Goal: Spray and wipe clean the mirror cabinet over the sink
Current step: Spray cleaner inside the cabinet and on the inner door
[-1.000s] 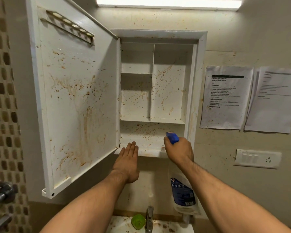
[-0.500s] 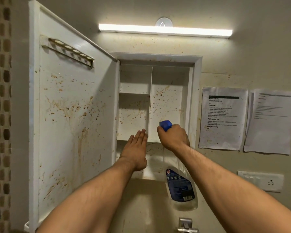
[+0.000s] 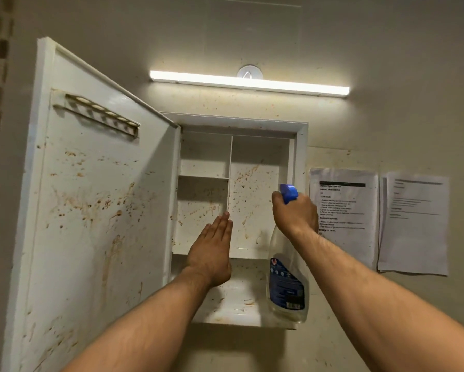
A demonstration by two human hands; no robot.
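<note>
On the wall ahead: mirror cabinet (image 3: 302, 157), open, with brown spatter on its shelves and back panel.
Door (image 3: 91, 210): swung out to the left, inner face stained.
Left hand (image 3: 212, 251): flat, fingers straight and together, raised before the centre divider, holding nothing.
Right hand (image 3: 295, 210): grips the spray bottle (image 3: 287, 291) at its neck, blue nozzle towards the right compartment.

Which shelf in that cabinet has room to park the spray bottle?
The bottom shelf lies bare, stains only, between the left hand and the spray bottle. The tall right compartment is bare. The right hand gripping the bottle crowds the right side.
</note>
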